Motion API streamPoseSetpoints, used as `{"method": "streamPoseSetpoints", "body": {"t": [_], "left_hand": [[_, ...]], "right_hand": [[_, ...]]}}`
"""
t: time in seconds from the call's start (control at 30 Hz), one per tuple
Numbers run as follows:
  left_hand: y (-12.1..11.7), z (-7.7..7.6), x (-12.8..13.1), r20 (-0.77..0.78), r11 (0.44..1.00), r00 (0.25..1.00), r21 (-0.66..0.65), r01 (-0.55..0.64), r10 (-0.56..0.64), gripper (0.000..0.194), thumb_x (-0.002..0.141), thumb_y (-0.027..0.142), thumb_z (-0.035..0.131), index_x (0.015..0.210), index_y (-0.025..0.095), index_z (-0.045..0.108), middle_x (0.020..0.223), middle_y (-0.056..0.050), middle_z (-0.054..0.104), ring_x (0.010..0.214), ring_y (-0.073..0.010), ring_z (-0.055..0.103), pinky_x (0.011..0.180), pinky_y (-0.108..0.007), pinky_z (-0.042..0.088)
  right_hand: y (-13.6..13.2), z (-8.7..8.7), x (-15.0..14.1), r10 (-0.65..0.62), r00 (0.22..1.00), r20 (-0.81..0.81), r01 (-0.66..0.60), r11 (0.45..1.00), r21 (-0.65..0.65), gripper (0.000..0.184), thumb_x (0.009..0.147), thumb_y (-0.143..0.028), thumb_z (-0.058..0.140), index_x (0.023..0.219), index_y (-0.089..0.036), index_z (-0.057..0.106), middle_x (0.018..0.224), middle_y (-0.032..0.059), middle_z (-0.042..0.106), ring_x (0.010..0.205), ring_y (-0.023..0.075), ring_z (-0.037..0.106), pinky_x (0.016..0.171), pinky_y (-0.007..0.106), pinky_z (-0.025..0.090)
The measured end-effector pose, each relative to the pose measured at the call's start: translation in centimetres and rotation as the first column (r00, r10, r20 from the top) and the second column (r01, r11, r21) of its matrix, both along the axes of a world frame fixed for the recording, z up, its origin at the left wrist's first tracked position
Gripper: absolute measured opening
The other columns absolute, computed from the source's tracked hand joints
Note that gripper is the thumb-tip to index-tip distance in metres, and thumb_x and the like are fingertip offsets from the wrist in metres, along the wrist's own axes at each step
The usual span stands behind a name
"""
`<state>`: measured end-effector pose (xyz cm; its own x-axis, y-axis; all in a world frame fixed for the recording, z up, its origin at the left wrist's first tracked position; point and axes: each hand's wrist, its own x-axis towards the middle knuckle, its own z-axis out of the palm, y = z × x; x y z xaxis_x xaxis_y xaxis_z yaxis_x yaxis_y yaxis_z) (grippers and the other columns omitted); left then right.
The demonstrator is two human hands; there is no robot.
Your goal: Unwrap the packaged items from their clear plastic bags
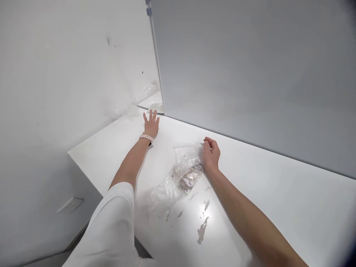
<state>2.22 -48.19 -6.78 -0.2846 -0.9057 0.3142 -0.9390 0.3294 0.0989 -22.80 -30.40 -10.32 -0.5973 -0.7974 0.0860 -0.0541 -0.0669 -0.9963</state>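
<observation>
My left hand [151, 126] is stretched toward the back corner of the white table [267, 185], its fingers spread and pointing away from me. Just beyond its fingertips lies a small flat pale piece [156, 107], too unclear to name. The fingers of my right hand [211, 154] are closed on the upper right edge of a clear plastic bag [187, 155]. Inside or beneath the crinkled plastic shows a brownish, shiny bundle [190, 178], whose kind I cannot make out. More loose, clear plastic [161, 194] spreads toward the front left.
A grey partition [250, 74] rises along the table's back edge, and a white wall [69, 74] stands on the left. Greyish wet-looking patches [202, 230] mark the tabletop in front. Low on the left wall sits a power outlet [71, 205].
</observation>
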Motion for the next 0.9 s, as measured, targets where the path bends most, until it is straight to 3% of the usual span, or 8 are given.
{"method": "streamPoseSetpoints", "body": {"t": [0.1,0.2,0.3,0.37,0.47,0.63,0.77,0.9], "left_hand": [[-4.3,-0.9,-1.8,-0.010,1.000,1.000,0.020,-0.013,0.013,0.044,0.089,0.017,0.051,0.132,0.013,0.061,0.168,-0.011,0.021,0.157,-0.0288,-0.006,0.119,-0.058,-0.021],[-7.3,-0.9,-3.2,-0.010,0.999,1.000,0.038,-0.028,0.029,0.044,0.092,0.018,0.049,0.133,0.006,0.060,0.164,-0.016,0.029,0.157,-0.0317,-0.001,0.118,-0.057,-0.025],[-7.9,-0.5,-2.9,-0.008,0.992,0.998,0.106,-0.065,0.066,0.049,0.089,0.014,0.053,0.136,0.006,0.057,0.156,-0.020,0.042,0.154,-0.0369,0.014,0.116,-0.063,-0.023],[-6.4,-0.4,-1.3,0.017,0.990,0.999,0.133,-0.047,0.045,0.052,0.087,0.011,0.054,0.139,0.008,0.055,0.157,-0.020,0.041,0.154,-0.0369,0.019,0.115,-0.065,-0.023],[-1.0,-0.5,2.2,0.069,0.988,0.998,0.152,0.001,-0.011,0.054,0.087,0.007,0.050,0.142,0.010,0.051,0.161,-0.017,0.035,0.154,-0.0321,0.019,0.115,-0.062,-0.025],[14.0,-0.7,5.8,0.129,0.965,0.979,0.229,0.127,-0.159,0.064,0.081,-0.003,0.038,0.139,0.018,0.055,0.163,-0.013,0.032,0.154,-0.0303,0.022,0.119,-0.065,-0.015],[24.7,0.1,3.9,0.041,0.899,0.965,0.377,0.225,-0.259,0.062,0.088,0.003,0.034,0.144,0.024,0.050,0.165,-0.009,0.030,0.154,-0.0287,0.024,0.122,-0.066,0.003],[30.1,0.8,-0.1,0.049,0.840,0.953,0.488,0.237,-0.297,0.061,0.093,0.006,0.030,0.151,0.023,0.039,0.167,-0.009,0.022,0.155,-0.0266,0.020,0.121,-0.060,0.018]], "right_hand": [[0.1,0.0,0.0,0.006,1.000,-0.008,-0.006,1.000,0.015,0.033,0.087,-0.040,0.053,0.110,-0.022,0.068,0.118,0.0060,0.069,0.099,0.0203,0.060,0.084,0.034,0.047],[0.0,0.0,0.0,0.006,1.000,-0.012,-0.006,1.000,0.022,0.032,0.088,-0.041,0.052,0.109,-0.023,0.069,0.119,0.0059,0.069,0.098,0.0211,0.062,0.083,0.035,0.049],[0.0,0.0,0.1,0.014,1.000,-0.004,-0.014,0.999,0.032,0.033,0.089,-0.041,0.051,0.111,-0.023,0.069,0.121,0.0059,0.069,0.101,0.0216,0.062,0.086,0.036,0.049],[0.0,0.0,0.1,0.019,1.000,-0.003,-0.019,0.999,0.034,0.034,0.089,-0.041,0.051,0.112,-0.023,0.069,0.122,0.0058,0.068,0.103,0.0217,0.062,0.089,0.037,0.048],[-0.1,-0.2,0.0,0.013,1.000,-0.010,-0.013,0.999,0.031,0.035,0.088,-0.041,0.051,0.112,-0.022,0.069,0.120,0.0057,0.069,0.104,0.0215,0.062,0.091,0.038,0.047],[-1.0,-1.0,-0.6,0.006,0.999,-0.037,-0.007,1.000,-0.016,0.035,0.087,-0.040,0.051,0.110,-0.020,0.068,0.112,0.0061,0.070,0.099,0.0191,0.062,0.092,0.037,0.046],[-0.7,-0.8,-0.7,0.124,0.991,-0.043,-0.127,0.990,-0.065,0.039,0.088,-0.043,0.051,0.111,-0.018,0.068,0.112,0.0071,0.071,0.101,0.0185,0.062,0.095,0.037,0.046],[3.1,0.1,-1.1,0.441,0.883,-0.160,-0.447,0.895,-0.001,0.038,0.087,-0.049,0.056,0.103,-0.019,0.073,0.118,0.0073,0.071,0.111,0.0212,0.061,0.101,0.038,0.043]]}}
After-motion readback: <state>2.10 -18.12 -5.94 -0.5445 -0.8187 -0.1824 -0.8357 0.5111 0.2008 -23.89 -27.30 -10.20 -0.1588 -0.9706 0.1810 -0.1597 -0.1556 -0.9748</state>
